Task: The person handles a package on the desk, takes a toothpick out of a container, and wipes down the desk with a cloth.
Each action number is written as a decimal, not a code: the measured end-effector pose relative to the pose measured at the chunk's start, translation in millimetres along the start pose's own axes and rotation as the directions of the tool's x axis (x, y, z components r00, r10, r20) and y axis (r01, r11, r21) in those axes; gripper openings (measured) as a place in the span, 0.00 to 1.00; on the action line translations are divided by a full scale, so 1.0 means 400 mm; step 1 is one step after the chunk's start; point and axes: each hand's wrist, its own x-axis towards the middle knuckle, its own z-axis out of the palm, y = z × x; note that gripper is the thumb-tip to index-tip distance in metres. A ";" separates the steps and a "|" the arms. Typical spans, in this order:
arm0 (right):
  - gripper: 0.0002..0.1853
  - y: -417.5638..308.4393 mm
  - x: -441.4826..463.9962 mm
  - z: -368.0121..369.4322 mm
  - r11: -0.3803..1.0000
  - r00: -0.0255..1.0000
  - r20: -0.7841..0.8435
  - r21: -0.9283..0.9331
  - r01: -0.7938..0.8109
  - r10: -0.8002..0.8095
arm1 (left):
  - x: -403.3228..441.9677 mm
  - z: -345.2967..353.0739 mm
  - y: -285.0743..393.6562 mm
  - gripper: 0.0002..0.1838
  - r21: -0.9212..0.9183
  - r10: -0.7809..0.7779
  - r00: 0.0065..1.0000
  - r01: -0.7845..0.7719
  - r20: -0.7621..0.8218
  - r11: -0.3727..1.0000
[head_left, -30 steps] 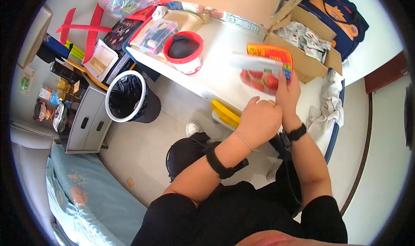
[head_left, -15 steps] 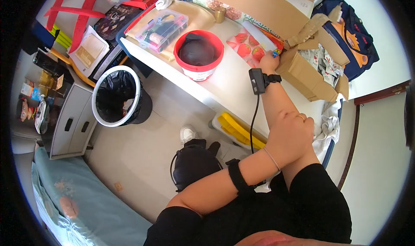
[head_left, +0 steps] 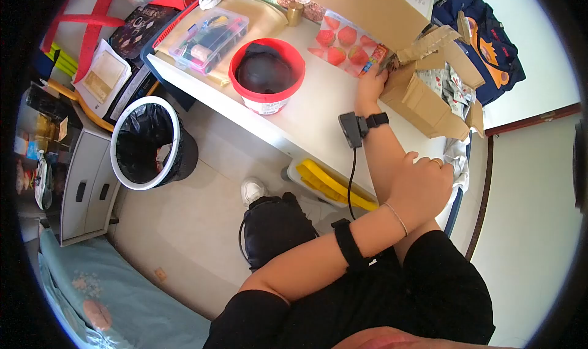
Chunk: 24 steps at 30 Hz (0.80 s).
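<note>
My right hand (head_left: 371, 84) is at the lower right corner of a strawberry-printed packet (head_left: 347, 37), its fingers closed on the edge by a colourful strip. The wrist carries a black strap with a small black box and cable. My left arm crosses in front of my body, and my left hand (head_left: 422, 186) is curled over my right forearm. Its fingertips are turned away, so anything inside is hidden. Left of the packet stands a red-rimmed bucket (head_left: 296, 85) with a black lining. An open cardboard box (head_left: 422, 104) of small white sachets sits just right of my right hand.
On the white table (head_left: 318, 119) are a clear plastic case (head_left: 211, 39) and a gold-coloured small container (head_left: 294, 14). A trash bin (head_left: 125, 178) with a black bag stands on the floor. Beneath the table edge is a tub with yellow contents (head_left: 331, 183). A navy bag (head_left: 511, 61) lies at right.
The strawberry-printed packet has turned so more of its printed face shows, with my right hand at its corner. My left hand has shifted slightly right and down. The whole view has shifted a little.
</note>
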 end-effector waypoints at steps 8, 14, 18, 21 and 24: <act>0.23 0.021 -0.082 -0.024 0.994 0.968 0.233 -0.020 0.106 -0.099 | -0.008 -0.022 0.036 0.07 -0.064 -0.001 0.998 0.005 0.069 0.998; 0.20 -0.026 0.038 0.190 0.698 0.517 0.756 -0.112 0.708 -0.402 | -0.016 -0.101 0.030 0.04 -0.306 0.003 0.994 -0.037 -0.111 0.951; 0.22 -0.033 0.126 0.334 0.561 0.432 0.799 -0.147 0.815 -0.419 | 0.002 -0.162 -0.023 0.03 -0.283 -0.023 0.942 -0.077 -0.333 0.956; 0.23 0.008 0.179 0.404 0.406 0.383 0.859 -0.233 0.884 -0.340 | 0.013 -0.196 -0.055 0.04 -0.282 -0.052 0.918 -0.067 -0.393 0.957; 0.23 0.110 0.215 0.474 0.339 0.508 0.813 -0.411 0.846 -0.283 | 0.014 -0.217 -0.069 0.04 -0.275 -0.063 0.919 -0.051 -0.389 0.960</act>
